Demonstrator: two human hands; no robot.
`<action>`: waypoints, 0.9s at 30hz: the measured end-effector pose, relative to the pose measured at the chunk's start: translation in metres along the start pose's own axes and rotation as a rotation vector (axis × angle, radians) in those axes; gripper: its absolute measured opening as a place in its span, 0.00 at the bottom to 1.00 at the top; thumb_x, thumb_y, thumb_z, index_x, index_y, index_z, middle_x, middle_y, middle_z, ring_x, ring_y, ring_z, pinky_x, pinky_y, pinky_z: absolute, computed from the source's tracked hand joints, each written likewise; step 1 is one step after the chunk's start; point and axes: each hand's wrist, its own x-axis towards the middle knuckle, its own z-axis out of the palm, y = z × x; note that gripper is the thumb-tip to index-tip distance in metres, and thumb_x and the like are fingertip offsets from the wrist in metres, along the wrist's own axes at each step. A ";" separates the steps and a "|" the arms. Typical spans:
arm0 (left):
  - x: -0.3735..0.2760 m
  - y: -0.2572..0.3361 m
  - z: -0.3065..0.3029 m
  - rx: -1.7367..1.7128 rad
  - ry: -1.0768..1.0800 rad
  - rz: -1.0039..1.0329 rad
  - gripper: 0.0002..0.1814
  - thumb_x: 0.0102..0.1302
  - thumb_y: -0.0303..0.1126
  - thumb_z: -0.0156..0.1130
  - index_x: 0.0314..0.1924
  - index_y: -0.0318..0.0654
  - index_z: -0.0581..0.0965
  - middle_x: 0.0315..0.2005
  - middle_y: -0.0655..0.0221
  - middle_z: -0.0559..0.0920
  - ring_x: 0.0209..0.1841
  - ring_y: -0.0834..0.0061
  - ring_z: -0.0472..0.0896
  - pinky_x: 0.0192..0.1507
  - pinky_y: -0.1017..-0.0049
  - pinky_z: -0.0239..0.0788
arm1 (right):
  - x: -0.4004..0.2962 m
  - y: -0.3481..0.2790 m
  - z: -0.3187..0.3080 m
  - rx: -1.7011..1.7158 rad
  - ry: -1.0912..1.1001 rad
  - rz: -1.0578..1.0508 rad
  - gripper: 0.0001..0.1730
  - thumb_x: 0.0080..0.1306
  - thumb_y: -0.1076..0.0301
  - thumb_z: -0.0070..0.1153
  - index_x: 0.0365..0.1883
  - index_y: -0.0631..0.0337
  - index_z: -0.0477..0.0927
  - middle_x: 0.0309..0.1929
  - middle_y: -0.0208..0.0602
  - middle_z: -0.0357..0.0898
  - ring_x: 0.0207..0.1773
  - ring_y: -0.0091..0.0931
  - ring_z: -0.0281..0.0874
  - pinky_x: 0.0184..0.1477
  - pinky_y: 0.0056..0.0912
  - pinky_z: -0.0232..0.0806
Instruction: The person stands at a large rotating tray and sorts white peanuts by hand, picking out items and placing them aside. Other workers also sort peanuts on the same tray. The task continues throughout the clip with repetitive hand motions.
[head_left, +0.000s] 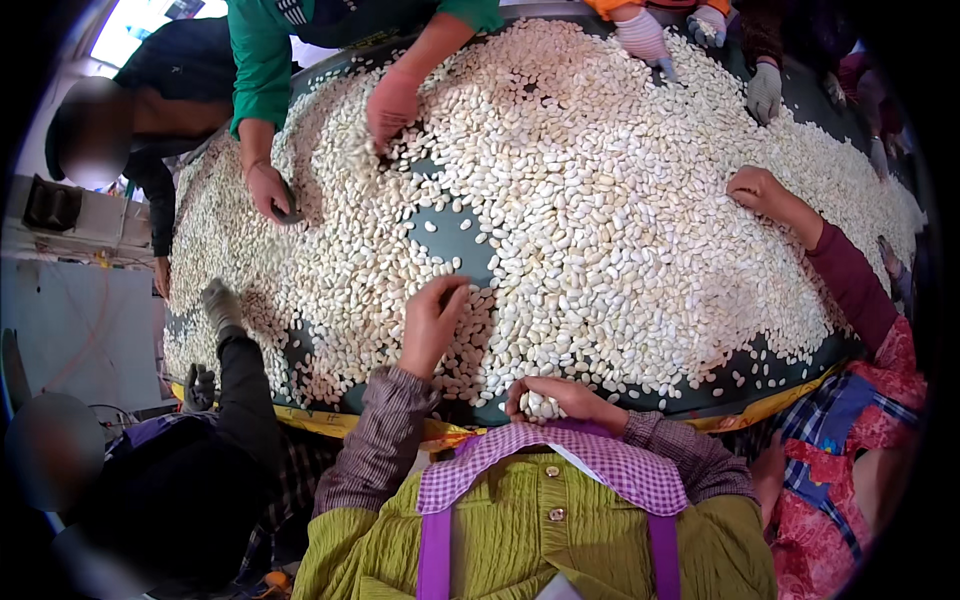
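Observation:
White beans (600, 225) lie in a broad, uneven layer over a dark table surface (450, 236). My left hand (435, 319) is over the beans just below a bare patch of that surface, thumb and fingers close together; whether a bean is between them cannot be told. Close to my body at the near edge, my right hand (559, 399) is cupped around a small heap of white beans (541, 406). My sleeves are checked, and a purple checked apron bib hangs in front of me.
Yellow edging (322, 420) runs along the table's near rim. A co-worker's gloved hand (223, 304) is at the left, a bare hand (759, 191) at the right. Across the table, a person in green works with both hands (392, 105), near several other gloved hands.

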 end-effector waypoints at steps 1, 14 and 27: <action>0.013 0.010 0.007 0.069 -0.024 0.031 0.09 0.64 0.27 0.58 0.43 0.31 0.78 0.28 0.66 0.81 0.28 0.80 0.77 0.30 0.80 0.69 | -0.002 0.001 -0.004 -0.019 -0.006 -0.015 0.20 0.75 0.59 0.34 0.47 0.67 0.73 0.42 0.35 0.76 0.45 0.22 0.73 0.51 0.24 0.66; 0.050 -0.008 0.048 0.604 -0.253 0.215 0.05 0.64 0.25 0.49 0.38 0.30 0.71 0.30 0.52 0.76 0.30 0.53 0.77 0.33 0.60 0.70 | -0.030 -0.004 -0.025 -0.005 0.048 -0.031 0.22 0.75 0.59 0.30 0.44 0.66 0.74 0.41 0.38 0.76 0.46 0.25 0.72 0.53 0.27 0.62; 0.128 0.043 0.093 0.564 -0.118 0.256 0.10 0.64 0.32 0.55 0.42 0.36 0.74 0.28 0.54 0.81 0.31 0.56 0.80 0.34 0.62 0.70 | -0.061 -0.015 -0.049 0.045 0.008 -0.010 0.20 0.74 0.58 0.36 0.46 0.65 0.74 0.42 0.35 0.76 0.44 0.21 0.73 0.48 0.22 0.66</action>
